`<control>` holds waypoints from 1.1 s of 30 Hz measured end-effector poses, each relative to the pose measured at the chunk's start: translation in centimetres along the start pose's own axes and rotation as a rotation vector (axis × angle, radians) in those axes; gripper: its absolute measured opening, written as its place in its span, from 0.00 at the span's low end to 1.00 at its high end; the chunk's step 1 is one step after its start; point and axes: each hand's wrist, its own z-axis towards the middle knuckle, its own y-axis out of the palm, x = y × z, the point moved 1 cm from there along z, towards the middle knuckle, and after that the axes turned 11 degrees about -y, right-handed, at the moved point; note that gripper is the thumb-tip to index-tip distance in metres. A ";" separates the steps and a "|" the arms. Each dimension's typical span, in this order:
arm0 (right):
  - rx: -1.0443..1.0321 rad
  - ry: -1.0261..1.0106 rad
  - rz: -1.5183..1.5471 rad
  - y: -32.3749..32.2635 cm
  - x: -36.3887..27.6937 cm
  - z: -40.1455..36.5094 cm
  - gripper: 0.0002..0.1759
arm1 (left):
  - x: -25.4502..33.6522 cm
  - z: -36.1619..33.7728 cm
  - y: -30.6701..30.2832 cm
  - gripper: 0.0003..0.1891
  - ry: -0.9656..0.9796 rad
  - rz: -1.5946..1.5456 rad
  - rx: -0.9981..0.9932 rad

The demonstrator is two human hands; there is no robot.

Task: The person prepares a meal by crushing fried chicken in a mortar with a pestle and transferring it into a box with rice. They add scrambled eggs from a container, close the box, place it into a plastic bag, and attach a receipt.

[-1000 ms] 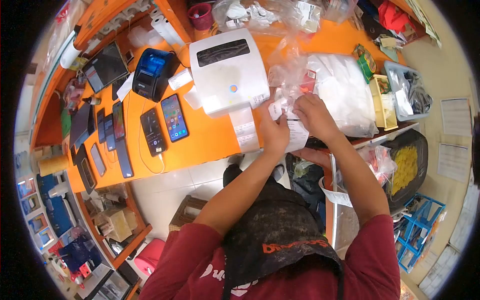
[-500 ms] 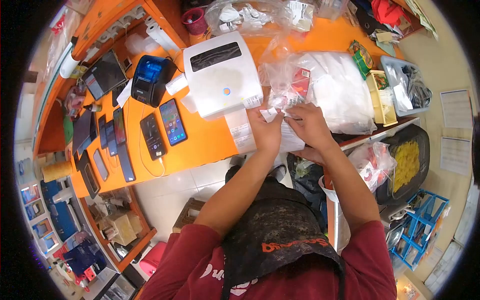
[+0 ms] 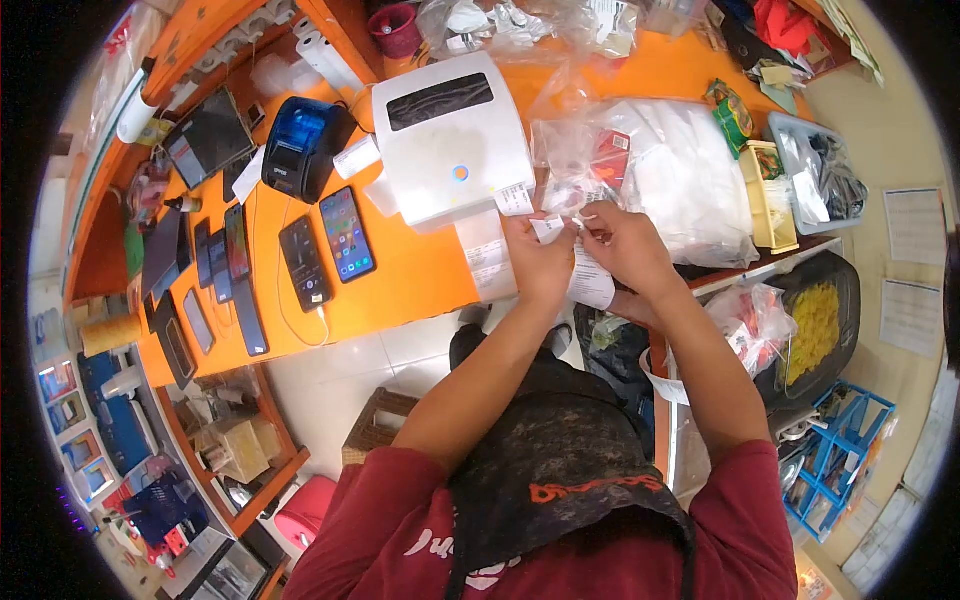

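My left hand [image 3: 541,265] is closed in a pinch on a small white paper label [image 3: 547,229] at the table's front edge. Close beside it, my right hand [image 3: 632,247] has thumb and fingers pressed together; what they grip is mostly hidden. A printed paper strip [image 3: 592,283] hangs below, between the hands. Just beyond my fingertips lies a clear plastic bag [image 3: 566,150] near a red box [image 3: 611,158]. To the left of my hands stands a white label printer [image 3: 455,140], with a printed label [image 3: 514,199] at its front corner.
Several phones [image 3: 346,235] lie on the orange table [image 3: 400,305] at left, near a black receipt printer [image 3: 303,150]. A large white plastic-wrapped package [image 3: 685,175] sits at right, with a yellow tray [image 3: 768,205] and a grey bin [image 3: 805,215] beyond it.
The fingertips have shifted slightly, and the paper strip between my hands now hangs lower and shows more. The view has moved a little.
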 end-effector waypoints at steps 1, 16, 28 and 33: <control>0.001 0.037 0.072 -0.2 0.0 0.1 0.18 | -0.1 0.0 0.0 0.24 -0.011 -0.008 -0.005; 0.095 0.059 0.046 0.9 1.7 -0.1 0.23 | -0.2 -0.4 0.1 0.24 -0.065 -0.136 -0.039; 0.162 0.179 0.378 1.4 2.5 -1.5 0.32 | -0.2 -0.6 0.1 0.23 -0.112 -0.122 -0.016; 0.135 0.167 0.417 1.4 2.9 -1.5 0.33 | 0.5 -1.1 0.1 0.22 -0.065 -0.078 -0.027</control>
